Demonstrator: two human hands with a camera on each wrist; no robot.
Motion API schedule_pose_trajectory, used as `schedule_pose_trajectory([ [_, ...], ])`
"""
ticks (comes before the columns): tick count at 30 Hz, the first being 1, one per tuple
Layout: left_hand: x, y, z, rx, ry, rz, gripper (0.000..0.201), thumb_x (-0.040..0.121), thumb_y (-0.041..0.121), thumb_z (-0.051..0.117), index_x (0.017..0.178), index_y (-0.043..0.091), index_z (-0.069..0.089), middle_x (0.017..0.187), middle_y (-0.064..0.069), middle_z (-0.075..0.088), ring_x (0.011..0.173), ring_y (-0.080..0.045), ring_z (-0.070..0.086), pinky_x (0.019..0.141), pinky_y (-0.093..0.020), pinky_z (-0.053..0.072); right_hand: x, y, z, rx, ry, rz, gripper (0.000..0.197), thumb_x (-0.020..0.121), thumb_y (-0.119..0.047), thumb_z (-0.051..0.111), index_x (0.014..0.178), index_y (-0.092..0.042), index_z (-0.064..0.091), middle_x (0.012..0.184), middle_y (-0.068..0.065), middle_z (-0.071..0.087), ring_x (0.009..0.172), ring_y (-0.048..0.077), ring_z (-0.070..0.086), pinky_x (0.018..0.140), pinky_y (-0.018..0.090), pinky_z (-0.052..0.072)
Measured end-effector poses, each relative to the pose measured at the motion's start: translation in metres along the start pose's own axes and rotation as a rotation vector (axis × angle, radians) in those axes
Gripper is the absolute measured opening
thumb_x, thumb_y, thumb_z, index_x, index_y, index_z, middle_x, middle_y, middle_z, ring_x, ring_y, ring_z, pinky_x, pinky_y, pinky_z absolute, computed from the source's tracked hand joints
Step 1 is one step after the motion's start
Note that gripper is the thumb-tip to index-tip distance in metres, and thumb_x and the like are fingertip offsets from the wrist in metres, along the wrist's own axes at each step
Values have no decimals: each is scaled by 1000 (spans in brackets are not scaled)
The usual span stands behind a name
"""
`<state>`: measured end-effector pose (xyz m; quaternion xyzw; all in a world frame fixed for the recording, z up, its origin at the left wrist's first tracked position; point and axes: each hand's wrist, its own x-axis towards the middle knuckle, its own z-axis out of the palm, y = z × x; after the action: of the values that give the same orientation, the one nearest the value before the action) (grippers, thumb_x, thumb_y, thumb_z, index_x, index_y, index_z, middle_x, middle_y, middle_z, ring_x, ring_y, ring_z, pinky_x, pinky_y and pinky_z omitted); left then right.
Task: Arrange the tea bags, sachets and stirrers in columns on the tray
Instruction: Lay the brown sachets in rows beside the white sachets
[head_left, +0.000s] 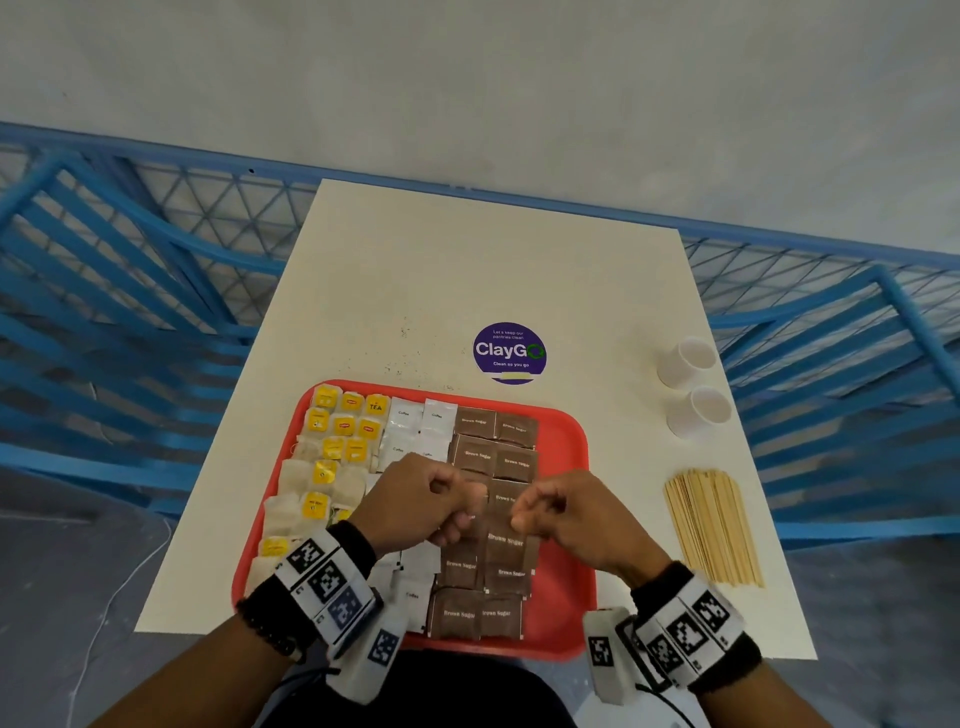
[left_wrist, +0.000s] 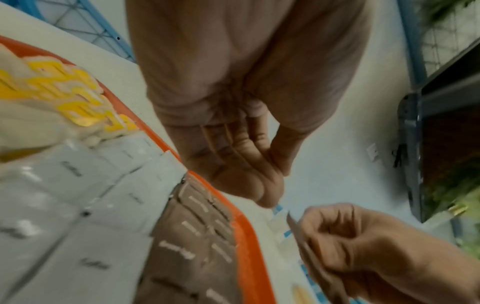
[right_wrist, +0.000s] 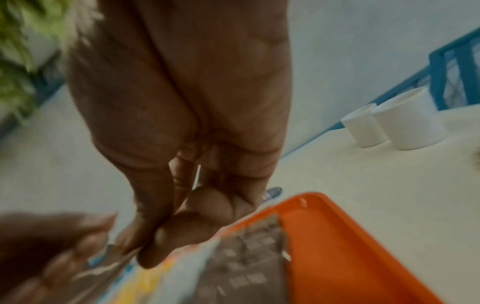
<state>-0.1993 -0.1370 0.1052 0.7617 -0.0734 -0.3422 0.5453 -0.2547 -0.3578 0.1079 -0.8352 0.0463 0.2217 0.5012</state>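
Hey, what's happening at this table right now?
A person is sorting drink supplies into columns on a red tray. Tea bags fill its left side, white coffee sachets the middle, brown sugar sachets the right. Both hands are above the sugar columns: the right hand pinches a brown sugar sachet, and the left hand is curled close beside it. The wooden stirrers lie on the table, right of the tray, near two white cups.

Smooth red plastic tray (head_left: 571, 525); matt brown paper sachets (head_left: 475, 613); pale wooden stirrers (head_left: 711, 525) at right edge of matt cream desk (head_left: 467, 270).
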Motion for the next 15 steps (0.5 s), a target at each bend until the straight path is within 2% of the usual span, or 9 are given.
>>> schedule_pose_trajectory([
  [2, -3, -16, 0, 107, 33, 0, 31, 93, 30, 69, 70, 9, 70, 62, -6, 70, 52, -15, 64, 51, -25, 52, -3, 24, 11, -137, -88, 36, 18, 88, 4, 62, 87, -9, 76, 66, -14, 69, 60, -6, 59, 62, 12, 47],
  [4, -7, -31, 2, 265, 14, 3, 33, 94, 29, 67, 67, 11, 69, 61, -4, 70, 50, -11, 64, 49, -19, 49, -8, 44, 26, -208, -154, 77, 29, 86, 10, 50, 89, -6, 74, 70, -14, 68, 62, -8, 61, 65, 11, 48],
  [7, -8, -49, 4, 379, -42, -30, 34, 93, 29, 67, 71, 3, 67, 66, -7, 72, 53, -15, 67, 46, -20, 49, -10, 63, 44, -220, -149, 98, 29, 85, 9, 51, 85, -13, 71, 63, -16, 65, 61, -9, 61, 65, 10, 48],
  [9, -7, -55, 7, 422, -65, -27, 32, 92, 29, 68, 69, 7, 66, 67, -8, 73, 52, -13, 66, 48, -20, 50, -8, 71, 50, -226, -114, 107, 25, 86, 3, 55, 81, -18, 67, 66, -14, 68, 66, -4, 65, 69, 14, 51],
  [11, -5, -58, 9, 491, -75, -6, 32, 90, 32, 70, 64, 18, 63, 67, -5, 72, 52, -7, 64, 55, -20, 52, -5, 73, 52, -294, -77, 111, 15, 87, -11, 63, 77, -23, 62, 78, -7, 72, 76, 7, 68, 71, 22, 53],
  [13, -3, -63, 13, 591, -67, -13, 35, 87, 39, 72, 59, 24, 58, 65, 1, 69, 56, -5, 61, 64, -27, 54, -6, 74, 52, -384, -30, 147, 17, 82, -28, 73, 76, -25, 57, 85, -8, 68, 80, 11, 64, 65, 20, 45],
  [15, 0, -68, 18, 693, -72, -29, 38, 84, 46, 73, 58, 24, 56, 65, 8, 64, 63, -6, 60, 68, -29, 53, -9, 73, 55, -432, -9, 154, 24, 78, -35, 76, 74, -27, 53, 86, -8, 65, 80, 12, 60, 61, 18, 41],
])
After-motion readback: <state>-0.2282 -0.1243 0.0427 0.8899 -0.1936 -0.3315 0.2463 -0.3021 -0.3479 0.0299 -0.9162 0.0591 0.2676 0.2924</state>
